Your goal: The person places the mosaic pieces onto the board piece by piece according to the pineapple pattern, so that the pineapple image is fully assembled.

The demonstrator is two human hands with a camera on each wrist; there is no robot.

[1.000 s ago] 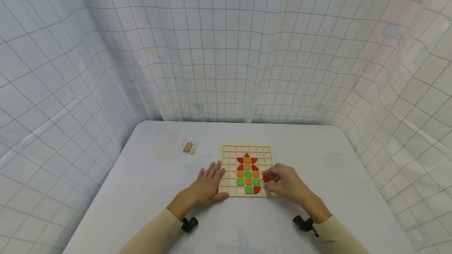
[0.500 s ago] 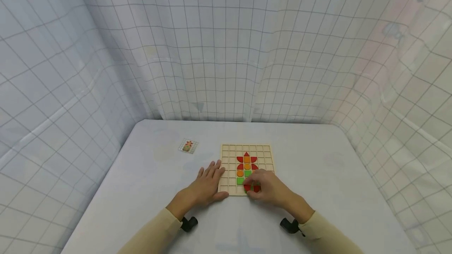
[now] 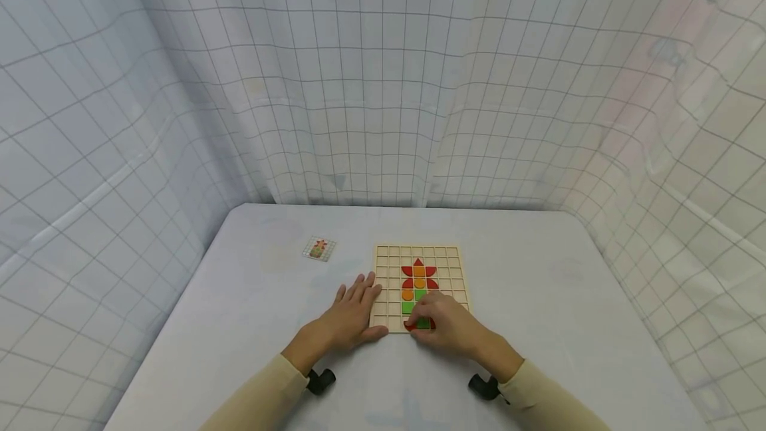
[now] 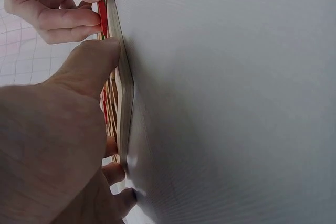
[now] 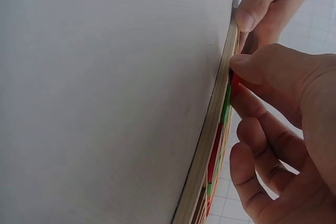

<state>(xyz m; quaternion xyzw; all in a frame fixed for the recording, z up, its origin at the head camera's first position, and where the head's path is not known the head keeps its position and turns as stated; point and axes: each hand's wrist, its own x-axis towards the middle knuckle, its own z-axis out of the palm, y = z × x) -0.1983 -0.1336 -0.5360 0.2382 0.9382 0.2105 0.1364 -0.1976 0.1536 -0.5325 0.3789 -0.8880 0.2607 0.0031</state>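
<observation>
My right hand pinches a red quarter-circle tile between thumb and fingertips, at the near edge of the wooden grid board. The tile stands tilted at the board, left of a green square, in the left wrist view. My left hand rests spread along the board's left edge, its thumb on the near left corner. Red, orange and green tiles form a figure down the board's middle; my right hand hides some of its lower right.
A small picture card with a similar coloured figure lies on the white table, left of the board. White gridded curtains surround the table at the back and sides.
My right hand has carried the red tile from the board's right side leftward and toward the near edge, past the green square in the bottom row. The left hand has stayed in place.
</observation>
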